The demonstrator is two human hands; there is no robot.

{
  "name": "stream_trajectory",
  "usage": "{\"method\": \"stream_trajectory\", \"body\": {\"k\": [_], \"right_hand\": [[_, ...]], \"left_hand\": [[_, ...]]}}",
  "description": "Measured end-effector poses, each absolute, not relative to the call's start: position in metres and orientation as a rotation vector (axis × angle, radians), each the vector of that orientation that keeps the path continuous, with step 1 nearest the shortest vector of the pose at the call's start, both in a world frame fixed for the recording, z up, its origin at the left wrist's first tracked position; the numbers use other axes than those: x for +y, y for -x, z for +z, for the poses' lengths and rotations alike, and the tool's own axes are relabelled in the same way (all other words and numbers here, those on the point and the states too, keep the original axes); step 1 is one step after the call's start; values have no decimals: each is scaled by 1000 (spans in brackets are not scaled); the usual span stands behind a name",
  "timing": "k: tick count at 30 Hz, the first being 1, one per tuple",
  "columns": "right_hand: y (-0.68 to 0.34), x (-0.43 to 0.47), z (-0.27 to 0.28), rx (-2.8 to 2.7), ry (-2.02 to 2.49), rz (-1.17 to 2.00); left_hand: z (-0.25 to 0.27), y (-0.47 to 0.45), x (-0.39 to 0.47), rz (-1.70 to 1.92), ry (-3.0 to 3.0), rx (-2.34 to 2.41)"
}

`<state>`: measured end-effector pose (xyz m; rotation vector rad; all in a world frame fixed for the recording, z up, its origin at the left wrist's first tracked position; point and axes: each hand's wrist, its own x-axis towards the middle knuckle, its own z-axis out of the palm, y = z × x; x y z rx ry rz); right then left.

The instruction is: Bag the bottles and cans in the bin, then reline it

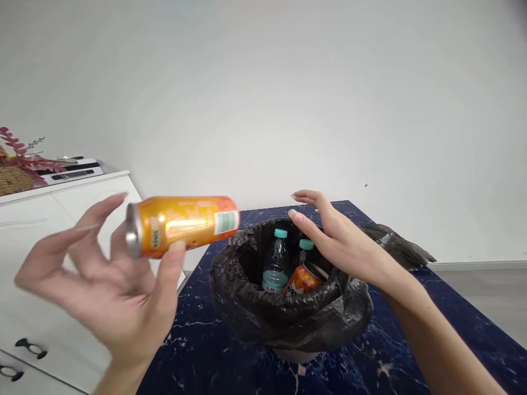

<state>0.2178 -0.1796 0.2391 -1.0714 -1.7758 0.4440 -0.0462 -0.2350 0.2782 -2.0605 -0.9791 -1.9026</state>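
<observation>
— Where is the orange can (183,226) held?

— It is pinched in the left hand (107,285), the grip clamped on it by thumb and fingers; its long axis lies nearly level, silver end to the left.

— And the lined bin (288,318)?

— It is set to the right on the blue counter (206,351), with bottles inside. The right hand (337,241) is spread open over its rim, nothing held.

One head-worn view looks forward and slightly down from close above a dark blue table (453,323), with the lined bin (288,318) near centre, a white cabinet (61,203) at left and a bare wall far behind.
</observation>
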Motion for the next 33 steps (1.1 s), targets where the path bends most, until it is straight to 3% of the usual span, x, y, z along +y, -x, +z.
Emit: {"method": "stream_trajectory", "body": {"k": [5,15,18,24,33], "right_hand": [[-221,-175,238,-1780,1022,401],[-233,-172,241,-1705,1029,421],[-234,-170,239,-1718,1041,414],[-233,-164,238,-1726,1095,397],[-255,-107,205,-1593,1303,821]], "left_hand": [[294,11,-211,-1858,2480,-772],[287,-1,-191,-898,2925,-1304],[286,-4,-190,-910,2867,-1347],[281,9,-175,-1342,2566,-1379],[265,52,-148,-700,2531,-1979]]}}
